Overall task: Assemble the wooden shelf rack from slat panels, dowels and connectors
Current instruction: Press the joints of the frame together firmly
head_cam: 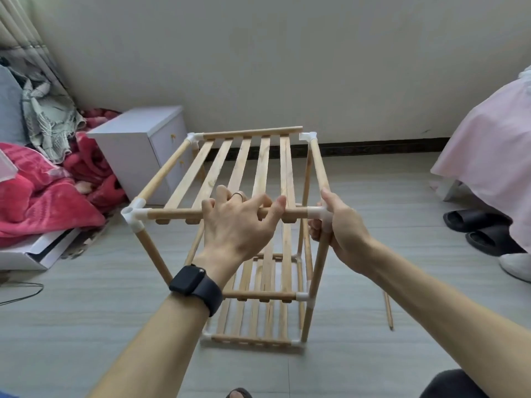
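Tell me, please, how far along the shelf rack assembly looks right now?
Mostly built: two lower slat panels sit in the frame. In hand: the left hand grips the top panel's front rail while the right hand holds the near-right connector. Left: the far-right connector looks unseated from the back rail, and one spare dowel lies on the floor.

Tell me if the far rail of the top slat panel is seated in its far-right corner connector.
Out. The far rail ends short of the far-right connector, with a visible gap between them; its left end does meet the far-left connector.
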